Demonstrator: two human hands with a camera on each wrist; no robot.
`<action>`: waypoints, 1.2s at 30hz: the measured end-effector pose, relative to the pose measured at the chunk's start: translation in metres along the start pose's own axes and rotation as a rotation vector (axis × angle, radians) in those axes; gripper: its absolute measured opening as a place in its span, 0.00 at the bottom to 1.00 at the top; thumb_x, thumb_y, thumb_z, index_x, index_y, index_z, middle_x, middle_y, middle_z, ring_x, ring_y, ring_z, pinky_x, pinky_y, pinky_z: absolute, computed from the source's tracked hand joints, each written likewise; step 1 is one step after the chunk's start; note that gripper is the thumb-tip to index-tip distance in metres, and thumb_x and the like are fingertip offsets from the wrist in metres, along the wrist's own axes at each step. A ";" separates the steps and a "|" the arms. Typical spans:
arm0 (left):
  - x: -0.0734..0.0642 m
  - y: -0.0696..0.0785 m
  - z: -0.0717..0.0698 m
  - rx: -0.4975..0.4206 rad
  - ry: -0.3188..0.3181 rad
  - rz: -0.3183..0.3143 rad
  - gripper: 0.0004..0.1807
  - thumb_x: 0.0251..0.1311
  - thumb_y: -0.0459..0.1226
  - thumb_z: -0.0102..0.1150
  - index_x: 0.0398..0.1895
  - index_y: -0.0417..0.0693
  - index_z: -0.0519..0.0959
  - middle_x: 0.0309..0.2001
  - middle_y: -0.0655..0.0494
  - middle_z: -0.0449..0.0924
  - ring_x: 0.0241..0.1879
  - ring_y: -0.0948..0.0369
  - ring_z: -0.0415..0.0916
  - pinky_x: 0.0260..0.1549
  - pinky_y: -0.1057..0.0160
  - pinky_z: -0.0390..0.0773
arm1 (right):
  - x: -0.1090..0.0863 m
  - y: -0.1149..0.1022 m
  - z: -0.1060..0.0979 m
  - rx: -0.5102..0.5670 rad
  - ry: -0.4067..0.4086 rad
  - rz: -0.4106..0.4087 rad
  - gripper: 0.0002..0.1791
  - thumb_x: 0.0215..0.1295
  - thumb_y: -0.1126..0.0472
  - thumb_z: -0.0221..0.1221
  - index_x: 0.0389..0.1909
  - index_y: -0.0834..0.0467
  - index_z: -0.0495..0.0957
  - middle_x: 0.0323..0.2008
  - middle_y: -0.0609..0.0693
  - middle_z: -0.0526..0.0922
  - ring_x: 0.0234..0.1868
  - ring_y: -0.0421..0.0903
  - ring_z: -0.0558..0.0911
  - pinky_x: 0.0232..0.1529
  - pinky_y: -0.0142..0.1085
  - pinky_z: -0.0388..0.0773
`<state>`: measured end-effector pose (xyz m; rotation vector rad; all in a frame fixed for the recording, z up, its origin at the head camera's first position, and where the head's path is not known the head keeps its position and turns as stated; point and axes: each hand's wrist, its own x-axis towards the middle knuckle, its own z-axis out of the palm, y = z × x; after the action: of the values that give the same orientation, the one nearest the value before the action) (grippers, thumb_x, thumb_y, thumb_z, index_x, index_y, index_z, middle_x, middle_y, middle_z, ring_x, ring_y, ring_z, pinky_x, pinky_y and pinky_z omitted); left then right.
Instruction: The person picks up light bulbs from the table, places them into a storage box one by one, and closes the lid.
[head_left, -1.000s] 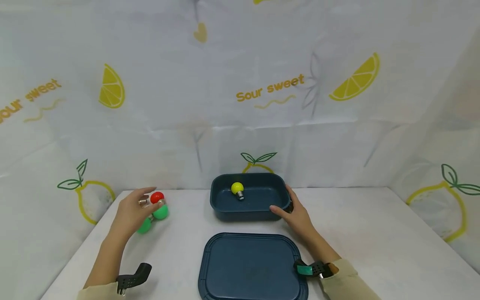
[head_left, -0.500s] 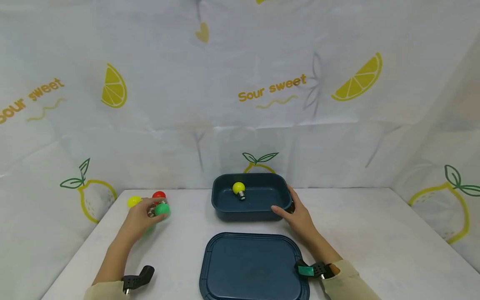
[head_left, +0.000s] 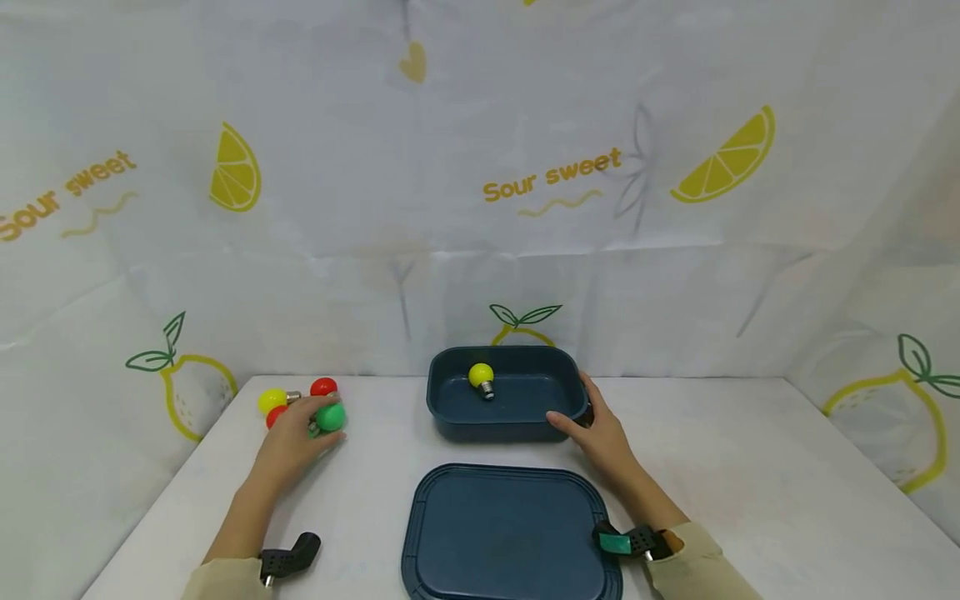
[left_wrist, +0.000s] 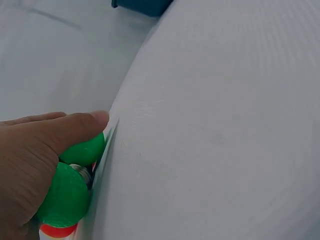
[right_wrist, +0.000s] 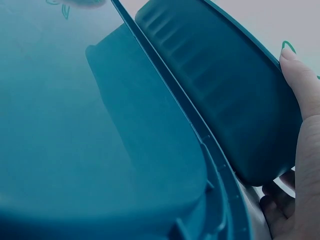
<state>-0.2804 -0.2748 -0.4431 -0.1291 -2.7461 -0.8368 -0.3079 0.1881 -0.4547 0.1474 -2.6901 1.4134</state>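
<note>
My left hand [head_left: 288, 437] has its thumb and fingers around a green light bulb [head_left: 331, 417] at the table's left. In the left wrist view, the thumb lies over one green bulb [left_wrist: 86, 150], with a second green bulb [left_wrist: 64, 197] close below it. My right hand [head_left: 603, 433] grips the right front corner of a dark blue rectangular container [head_left: 495, 432], its thumb at the rim and fingers around the side. One yellow bulb [head_left: 481, 374] lies inside that container. The right wrist view shows the container's ribbed outer wall [right_wrist: 200, 70] beside my thumb.
By the left hand lie another yellow bulb [head_left: 272, 402] and two red bulbs, one red bulb [head_left: 324, 386] behind the fingers. A flat dark blue lid [head_left: 510, 529] lies in front of the container, under the right forearm. A lemon-print cloth [head_left: 360, 292] hangs behind the table.
The left hand has moved slightly right and down and closed around a green bulb; the yellow and a second red bulb have come into sight behind it. The right hand keeps its grip on the container.
</note>
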 end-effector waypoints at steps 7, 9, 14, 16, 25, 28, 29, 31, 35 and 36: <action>-0.001 0.003 0.004 0.063 0.050 -0.009 0.30 0.58 0.38 0.72 0.65 0.46 0.76 0.63 0.39 0.76 0.63 0.41 0.72 0.60 0.35 0.76 | 0.001 0.001 0.000 -0.009 -0.009 0.009 0.56 0.65 0.36 0.62 0.83 0.47 0.38 0.82 0.60 0.45 0.81 0.64 0.50 0.77 0.63 0.54; 0.000 0.003 0.004 0.081 0.062 0.001 0.30 0.58 0.38 0.72 0.65 0.47 0.76 0.61 0.39 0.76 0.60 0.41 0.74 0.57 0.36 0.78 | 0.001 0.000 -0.002 -0.011 -0.007 0.010 0.56 0.65 0.36 0.61 0.83 0.46 0.38 0.82 0.60 0.45 0.81 0.64 0.50 0.77 0.63 0.55; 0.004 0.006 0.006 0.121 0.062 0.042 0.30 0.59 0.39 0.72 0.65 0.49 0.77 0.60 0.40 0.75 0.58 0.41 0.75 0.52 0.37 0.81 | 0.000 -0.001 -0.004 -0.005 0.003 0.012 0.55 0.66 0.37 0.61 0.83 0.47 0.38 0.82 0.60 0.45 0.81 0.64 0.50 0.77 0.62 0.54; 0.003 0.007 0.006 0.128 0.056 0.043 0.30 0.59 0.40 0.71 0.66 0.49 0.76 0.61 0.39 0.75 0.60 0.40 0.74 0.53 0.37 0.80 | -0.001 -0.002 -0.005 -0.005 -0.001 0.016 0.56 0.66 0.37 0.62 0.83 0.47 0.38 0.82 0.59 0.44 0.81 0.64 0.49 0.78 0.62 0.53; -0.001 0.008 0.002 0.115 0.057 0.054 0.30 0.59 0.40 0.71 0.66 0.48 0.75 0.65 0.36 0.75 0.65 0.38 0.71 0.59 0.35 0.76 | 0.000 -0.001 -0.001 -0.003 0.003 -0.001 0.55 0.65 0.38 0.62 0.83 0.47 0.39 0.82 0.59 0.46 0.81 0.63 0.50 0.78 0.62 0.54; -0.001 0.008 0.001 0.088 0.054 0.065 0.30 0.60 0.39 0.71 0.66 0.48 0.76 0.65 0.38 0.75 0.64 0.39 0.72 0.59 0.36 0.77 | 0.000 -0.001 -0.001 -0.010 0.001 0.000 0.55 0.65 0.38 0.62 0.83 0.46 0.38 0.82 0.60 0.45 0.81 0.64 0.50 0.77 0.62 0.54; 0.000 0.008 0.001 0.078 0.053 0.068 0.29 0.60 0.39 0.71 0.65 0.48 0.76 0.65 0.38 0.75 0.63 0.40 0.73 0.59 0.37 0.78 | 0.000 -0.001 0.000 -0.010 0.000 0.001 0.55 0.65 0.38 0.62 0.83 0.46 0.38 0.82 0.60 0.45 0.81 0.64 0.50 0.77 0.62 0.54; 0.001 0.009 0.001 0.059 0.059 0.088 0.29 0.59 0.38 0.72 0.64 0.48 0.77 0.63 0.41 0.77 0.59 0.43 0.75 0.57 0.39 0.80 | 0.001 0.000 0.000 -0.010 -0.002 0.006 0.55 0.65 0.37 0.62 0.83 0.46 0.38 0.82 0.59 0.45 0.81 0.64 0.50 0.77 0.62 0.54; 0.003 0.015 0.001 0.038 0.096 0.142 0.28 0.56 0.36 0.74 0.61 0.45 0.78 0.58 0.44 0.80 0.52 0.48 0.78 0.52 0.44 0.84 | 0.002 0.000 0.000 -0.007 -0.005 0.011 0.56 0.65 0.37 0.62 0.83 0.46 0.38 0.82 0.59 0.45 0.81 0.63 0.50 0.78 0.61 0.55; 0.004 0.016 0.001 0.037 0.110 0.158 0.28 0.55 0.36 0.74 0.61 0.45 0.79 0.56 0.44 0.80 0.51 0.49 0.78 0.52 0.44 0.84 | 0.002 0.000 0.000 -0.008 -0.006 0.011 0.56 0.65 0.36 0.62 0.83 0.46 0.38 0.82 0.59 0.45 0.81 0.63 0.50 0.78 0.62 0.54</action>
<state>-0.2817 -0.2605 -0.4341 -0.2799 -2.6076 -0.7283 -0.3098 0.1878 -0.4547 0.1359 -2.7049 1.4080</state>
